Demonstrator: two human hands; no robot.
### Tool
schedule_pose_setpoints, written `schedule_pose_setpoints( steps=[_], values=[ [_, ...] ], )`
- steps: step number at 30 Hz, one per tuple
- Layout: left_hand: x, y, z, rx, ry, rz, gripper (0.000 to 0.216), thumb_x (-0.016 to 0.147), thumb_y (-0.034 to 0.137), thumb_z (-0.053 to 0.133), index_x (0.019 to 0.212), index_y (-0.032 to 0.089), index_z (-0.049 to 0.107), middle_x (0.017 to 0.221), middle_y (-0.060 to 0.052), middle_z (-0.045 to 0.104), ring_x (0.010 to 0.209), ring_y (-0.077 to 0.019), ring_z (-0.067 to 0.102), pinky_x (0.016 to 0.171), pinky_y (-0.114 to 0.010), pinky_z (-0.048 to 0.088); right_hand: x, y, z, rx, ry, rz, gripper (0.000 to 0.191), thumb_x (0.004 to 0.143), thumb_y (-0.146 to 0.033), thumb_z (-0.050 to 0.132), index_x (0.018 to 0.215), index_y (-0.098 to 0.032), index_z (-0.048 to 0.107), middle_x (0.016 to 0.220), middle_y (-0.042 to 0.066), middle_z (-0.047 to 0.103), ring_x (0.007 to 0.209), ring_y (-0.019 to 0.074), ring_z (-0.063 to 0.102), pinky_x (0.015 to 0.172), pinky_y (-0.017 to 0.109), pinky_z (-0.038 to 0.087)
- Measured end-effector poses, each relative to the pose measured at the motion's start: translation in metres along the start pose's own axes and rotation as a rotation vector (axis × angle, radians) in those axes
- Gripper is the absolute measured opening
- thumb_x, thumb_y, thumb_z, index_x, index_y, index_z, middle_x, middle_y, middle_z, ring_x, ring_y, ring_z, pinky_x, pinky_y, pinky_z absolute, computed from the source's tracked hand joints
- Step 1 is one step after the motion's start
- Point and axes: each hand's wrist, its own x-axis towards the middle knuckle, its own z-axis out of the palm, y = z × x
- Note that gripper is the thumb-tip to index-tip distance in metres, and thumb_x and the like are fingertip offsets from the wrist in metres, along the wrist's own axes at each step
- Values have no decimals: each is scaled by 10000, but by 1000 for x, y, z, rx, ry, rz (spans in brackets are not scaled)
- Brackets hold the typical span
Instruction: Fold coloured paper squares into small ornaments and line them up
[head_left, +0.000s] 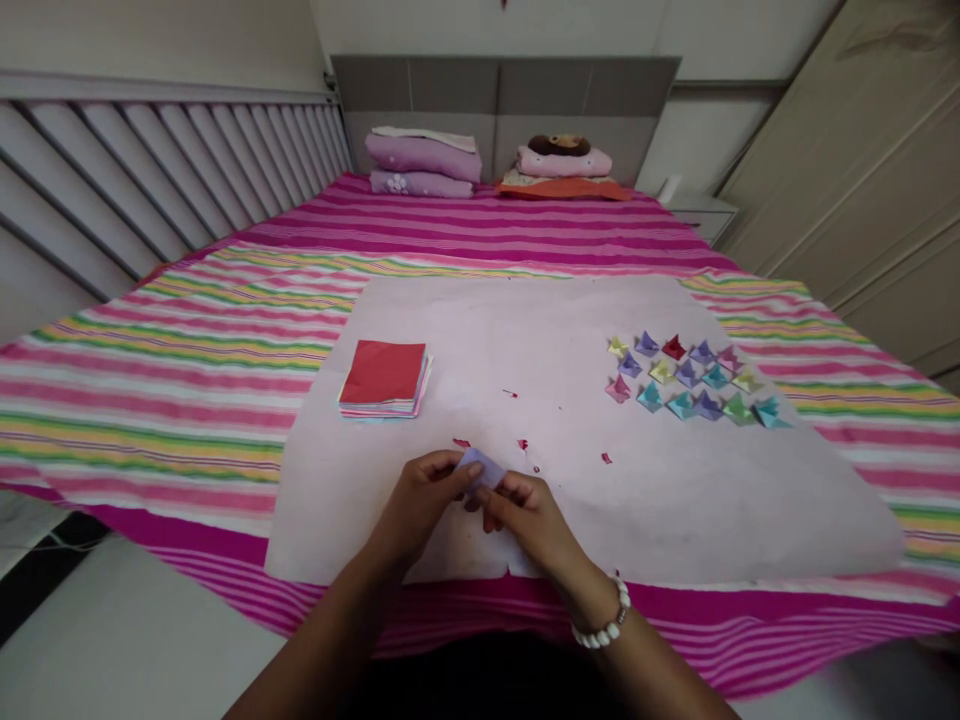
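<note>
A small piece of folded lilac paper point(484, 466) is pinched between my two hands, just above the near part of the white sheet. My left hand point(424, 500) grips its left side, thumb on top. On the right side, my right hand point(529, 510) holds the lower edge with thumb and fingers. To the left lies a square stack of coloured paper point(386, 373) with a red sheet uppermost. Several small folded paper shapes point(686, 373) in purple, yellow, teal, pink and red stand in rows at the right.
Red paper scraps point(523, 444) are scattered on the white sheet point(480, 330), which covers part of a striped bedspread point(187, 380). Folded lilac bedding point(424, 165) and a pink pile point(564, 162) sit by the headboard point(495, 90). A slatted rail point(187, 160) runs along the left.
</note>
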Motion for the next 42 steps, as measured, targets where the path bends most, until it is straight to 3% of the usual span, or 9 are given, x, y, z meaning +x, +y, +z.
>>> schedule_pose_setpoints(
  steps=[4,13,16,20,25,29,32,37,42],
  values=[
    [1,1,1,-24,-26,20,189,805,300,660,708,138,655,609,18,563,563,-99,482,571,-248,392,-1,1,2,15,-17,18,318,712,-478,742,694,-165,686,538,-21,605,471,94,489,499,238,387],
    [-1,4,5,1,-106,-21,158,774,295,689,805,148,641,571,40,550,536,-103,503,570,-247,408,-1,7,2,-1,5,43,392,724,-519,715,598,-151,660,483,-6,604,429,93,493,466,234,373],
    [-3,3,9,55,-36,-12,246,813,341,639,665,148,600,490,46,504,485,-100,475,530,-243,385,-2,8,5,8,-1,38,392,721,-518,720,604,-150,654,495,-5,612,422,91,495,461,233,381],
    [-2,1,10,99,3,8,290,838,387,596,664,155,600,471,49,496,443,-98,466,488,-238,356,-4,5,9,-20,-6,33,400,758,-503,691,578,-151,625,464,-19,581,406,75,452,455,224,361],
    [0,-6,8,95,160,29,385,844,447,580,597,153,563,484,49,460,466,-87,427,475,-230,328,-7,3,11,7,-46,36,395,768,-484,684,574,-175,532,514,-14,619,413,74,473,443,212,356],
    [1,-7,6,-20,111,2,288,823,394,631,975,151,653,692,15,606,597,-103,534,577,-236,419,-5,3,7,23,-35,42,394,770,-501,677,600,-167,553,529,-13,623,400,69,476,430,207,358],
    [1,-5,3,-79,85,93,498,721,260,751,1171,212,543,902,1,643,758,-126,611,688,-251,471,-3,3,1,18,3,21,416,765,-521,679,591,-163,560,511,-14,614,387,65,467,422,204,353],
    [0,-2,-1,-32,-7,180,209,778,224,705,923,183,561,849,-5,654,778,-121,623,725,-251,477,-3,-1,-3,-3,21,-7,425,753,-533,691,580,-165,566,506,-11,622,386,65,462,423,208,351],
    [-1,3,-3,-33,0,124,208,766,241,716,879,176,553,778,14,648,708,-109,613,682,-237,472,-5,-2,-2,-22,11,-9,421,761,-528,688,575,-170,569,492,-16,615,384,67,463,427,211,354]
  ],
)
